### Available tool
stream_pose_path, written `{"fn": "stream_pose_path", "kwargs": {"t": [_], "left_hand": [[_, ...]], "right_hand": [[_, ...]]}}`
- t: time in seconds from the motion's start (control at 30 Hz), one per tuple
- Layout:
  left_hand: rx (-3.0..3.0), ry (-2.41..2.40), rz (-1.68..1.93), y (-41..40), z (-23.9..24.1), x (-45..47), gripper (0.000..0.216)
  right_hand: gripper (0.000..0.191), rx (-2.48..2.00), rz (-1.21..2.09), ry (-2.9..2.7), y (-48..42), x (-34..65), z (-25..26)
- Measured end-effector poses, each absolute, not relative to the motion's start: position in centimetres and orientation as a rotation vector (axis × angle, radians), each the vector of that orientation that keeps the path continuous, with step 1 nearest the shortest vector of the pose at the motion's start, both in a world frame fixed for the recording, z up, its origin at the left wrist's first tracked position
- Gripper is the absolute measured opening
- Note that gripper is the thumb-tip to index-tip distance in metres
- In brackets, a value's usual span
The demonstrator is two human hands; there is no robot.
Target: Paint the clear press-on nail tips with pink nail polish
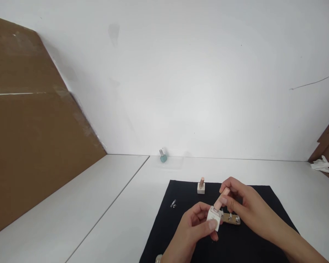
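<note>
A white, square nail polish bottle with a pinkish cap is tilted between my two hands over the black mat. My left hand grips the white body, thumb across its front. Around the cap are the pinched fingers of my right hand. Behind the bottle, partly hidden by my hands, lies a tan strip with small metal pieces on it. A similar nail polish bottle stands upright near the mat's far edge. Left of my hands lies a small shiny metal piece.
A teal bottle with a silvery cap is by the white wall. A brown cardboard panel stands at the left. White crumpled tissue lies against cardboard at the far right. A seam crosses the white table.
</note>
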State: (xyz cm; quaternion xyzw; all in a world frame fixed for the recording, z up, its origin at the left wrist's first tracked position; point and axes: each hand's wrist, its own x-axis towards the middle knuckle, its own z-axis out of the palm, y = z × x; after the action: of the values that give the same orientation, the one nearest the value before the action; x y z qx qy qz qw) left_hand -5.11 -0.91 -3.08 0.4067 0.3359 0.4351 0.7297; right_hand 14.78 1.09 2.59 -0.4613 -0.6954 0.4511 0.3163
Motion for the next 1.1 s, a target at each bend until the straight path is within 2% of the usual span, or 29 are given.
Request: {"fn": "stream_pose_path", "kwargs": {"t": [0.13,0.27,0.67,0.87,1.1], "left_hand": [[0.912,0.796,0.951,-0.9,-2.9,-5.0,0.039],[1.075,0.86,0.971,-1.0,-3.7,-4.9,0.03],[1.271,0.952,1.03,-1.1,-4.3,-5.2,0.019],[1.321,1.038,1.053,-1.1,-4.1,-5.3,0.018],[1.265,1.034,1.071,-1.4,-3.7,-5.3,0.018]], "right_hand": [[0.015,-1.323,1.039,-1.925,0.8,14.6,2.9],[0.024,-1.396,1.015,-1.914,0.7,14.3,3.1],[0.016,-1.226,1.202,-1.844,0.9,14.8,2.8],[0.027,-1.079,1.448,-1.679,1.5,14.9,2.6],[0.034,-1.046,1.498,-1.592,1.9,15.0,2.6]]}}
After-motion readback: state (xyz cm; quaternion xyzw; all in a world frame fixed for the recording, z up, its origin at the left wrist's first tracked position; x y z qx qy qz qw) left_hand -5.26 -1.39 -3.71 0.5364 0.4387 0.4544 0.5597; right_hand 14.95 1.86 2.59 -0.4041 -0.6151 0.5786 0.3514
